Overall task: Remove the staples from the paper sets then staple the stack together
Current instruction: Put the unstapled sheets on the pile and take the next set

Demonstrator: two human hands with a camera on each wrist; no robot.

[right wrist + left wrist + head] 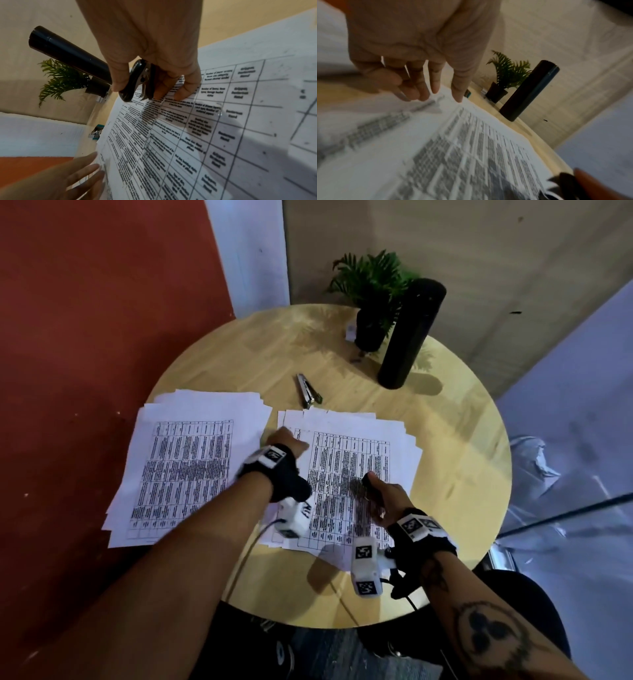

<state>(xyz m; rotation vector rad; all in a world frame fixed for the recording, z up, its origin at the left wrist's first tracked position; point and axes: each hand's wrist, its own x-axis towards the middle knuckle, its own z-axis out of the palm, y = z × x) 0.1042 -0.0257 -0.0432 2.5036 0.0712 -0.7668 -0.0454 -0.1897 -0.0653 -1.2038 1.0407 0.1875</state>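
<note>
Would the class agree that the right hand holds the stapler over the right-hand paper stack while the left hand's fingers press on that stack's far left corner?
Not quite. The right hand holds a black staple remover, as the right wrist view shows. The stapler lies untouched on the table. The rest stands: the left hand presses the right-hand paper stack.

Two paper stacks: left stack (185, 470), right stack (356, 467). One stapler (309, 395), one staple remover (137, 82), one plant (373, 299), one black cylinder (411, 333).

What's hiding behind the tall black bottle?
A leafy green plant in a dark pot stands behind the bottle. The bottle covers part of it.
</note>
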